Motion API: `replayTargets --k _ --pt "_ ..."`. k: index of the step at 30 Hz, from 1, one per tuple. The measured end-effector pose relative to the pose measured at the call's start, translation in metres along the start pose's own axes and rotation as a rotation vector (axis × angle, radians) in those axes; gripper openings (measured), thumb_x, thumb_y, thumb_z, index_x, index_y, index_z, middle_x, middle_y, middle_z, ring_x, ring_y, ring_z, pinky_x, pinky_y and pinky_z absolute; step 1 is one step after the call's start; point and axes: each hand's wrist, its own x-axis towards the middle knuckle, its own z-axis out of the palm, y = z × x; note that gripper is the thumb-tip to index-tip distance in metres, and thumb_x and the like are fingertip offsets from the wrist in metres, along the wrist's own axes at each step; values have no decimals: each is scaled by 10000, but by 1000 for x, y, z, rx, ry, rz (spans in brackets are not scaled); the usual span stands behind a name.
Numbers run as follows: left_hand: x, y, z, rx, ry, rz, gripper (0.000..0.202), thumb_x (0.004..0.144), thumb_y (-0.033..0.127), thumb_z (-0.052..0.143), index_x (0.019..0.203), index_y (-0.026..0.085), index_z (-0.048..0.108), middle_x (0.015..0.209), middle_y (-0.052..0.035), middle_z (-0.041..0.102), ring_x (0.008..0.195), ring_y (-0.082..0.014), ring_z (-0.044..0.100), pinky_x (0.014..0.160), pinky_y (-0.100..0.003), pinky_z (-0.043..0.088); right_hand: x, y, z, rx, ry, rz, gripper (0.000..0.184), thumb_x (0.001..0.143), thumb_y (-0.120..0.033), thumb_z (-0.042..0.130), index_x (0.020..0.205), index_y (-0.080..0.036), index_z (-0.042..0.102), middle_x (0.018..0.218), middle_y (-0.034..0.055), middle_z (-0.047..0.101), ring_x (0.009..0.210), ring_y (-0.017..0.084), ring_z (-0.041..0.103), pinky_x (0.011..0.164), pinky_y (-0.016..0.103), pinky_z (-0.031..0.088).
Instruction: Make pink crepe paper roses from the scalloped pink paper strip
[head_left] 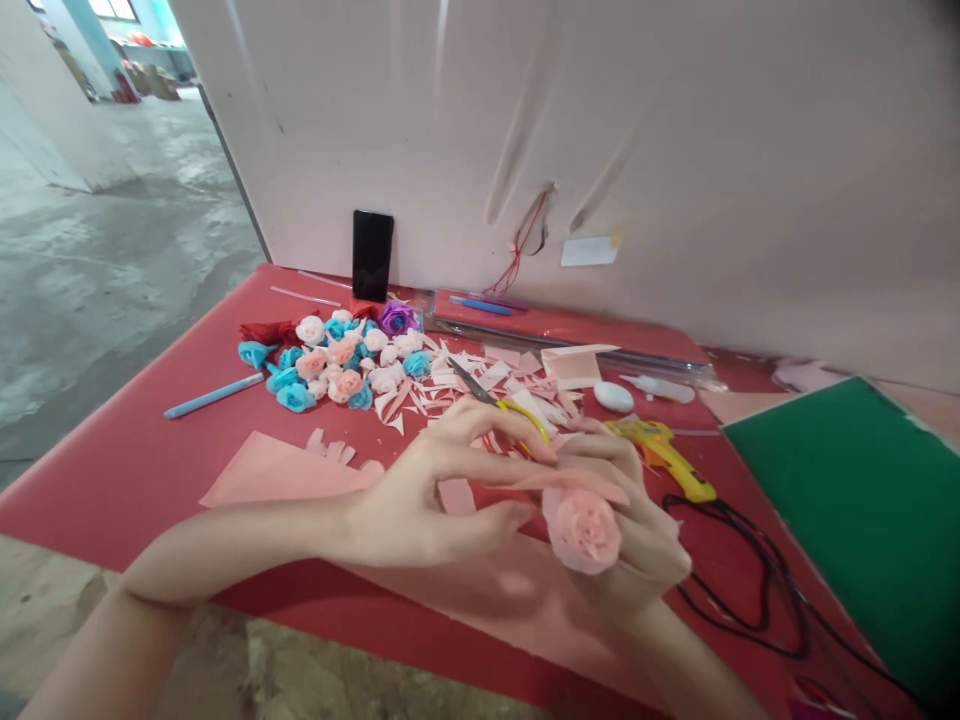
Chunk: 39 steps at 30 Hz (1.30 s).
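A pink crepe-paper rose (pixel 585 530) faces me above the table's front part. My right hand (pixel 645 530) is closed round its base, with the fingers behind the bloom. Along the rose's upper side lies a loose pink paper petal (pixel 574 484). My left hand (pixel 442 480) reaches in from the left, its fingertips on the petal's left end and its thumb just below; the exact contact is partly hidden. Just beyond my left fingers are yellow-handled scissors (pixel 525 418), lying on paper scraps (pixel 420 395).
Finished paper flowers (pixel 345 350) are heaped at the back left, near an upright phone (pixel 373 255) and a blue pen (pixel 214 396). To the right lie a yellow glue gun (pixel 675 462), its black cable (pixel 765 580) and a green board (pixel 855 510). Pink paper sheets (pixel 277 475) cover part of the red table.
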Motion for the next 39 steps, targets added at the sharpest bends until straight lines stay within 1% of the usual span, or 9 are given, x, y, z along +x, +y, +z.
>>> replayTargets --k 4,7,11,16,23,27,32,36,39 --pt "-1 3 0 -14 -11 -28 193 808 123 539 908 62 691 1009 -137 582 968 -195 547 933 -373 400 10 -6 -1 8 10 -88 231 670 29 544 701 -199 526 856 36 607 821 217 505 737 475 430" --pt "-2 3 1 -26 -6 -39 172 798 130 563 879 53 695 992 -139 582 953 -197 553 932 -375 398 12 -8 -1 28 -10 -77 227 679 26 526 687 -199 504 870 35 600 839 215 500 731 472 437" --pt "-3 2 3 -15 12 -44 125 799 135 585 843 106 698 973 -106 592 946 -184 550 915 -360 411 13 -10 -2 40 -30 -63 230 691 28 501 673 -201 487 836 30 587 827 206 492 734 467 425" --pt "-4 -1 4 -25 71 -40 71 773 145 642 796 122 705 902 -72 614 899 -164 528 881 -332 417 18 -16 -2 87 -34 4 241 692 27 530 629 -195 460 845 15 580 842 183 497 705 396 452" --pt "-1 -1 6 -325 169 -283 95 693 92 692 669 178 723 791 -12 578 823 -126 536 807 -279 434 28 -31 -1 133 -23 226 197 781 -104 584 633 -223 533 739 -22 590 712 142 559 614 305 484" --pt "-1 -5 6 -439 178 -401 134 678 104 697 692 230 741 797 -6 626 831 -141 570 803 -288 457 28 -36 -2 124 -10 311 205 774 -113 602 611 -230 560 741 -21 623 670 139 591 575 284 491" --pt "-3 -11 9 -607 196 -519 29 703 256 720 696 267 746 939 6 687 918 -159 597 861 -289 469 25 -36 0 29 47 337 143 774 -130 632 695 -248 648 753 2 637 637 139 583 491 267 453" --pt "-4 -13 12 -706 218 -589 75 678 322 742 631 265 737 731 22 707 775 -138 631 815 -280 503 25 -37 4 -34 98 335 107 778 -152 645 710 -234 652 622 -26 549 552 103 521 463 241 436" --pt "-5 -14 13 -734 235 -601 30 675 294 747 653 275 739 666 40 696 667 -104 619 761 -251 516 25 -37 6 -26 121 330 107 775 -121 646 722 -214 646 662 -30 566 591 83 545 497 220 457"
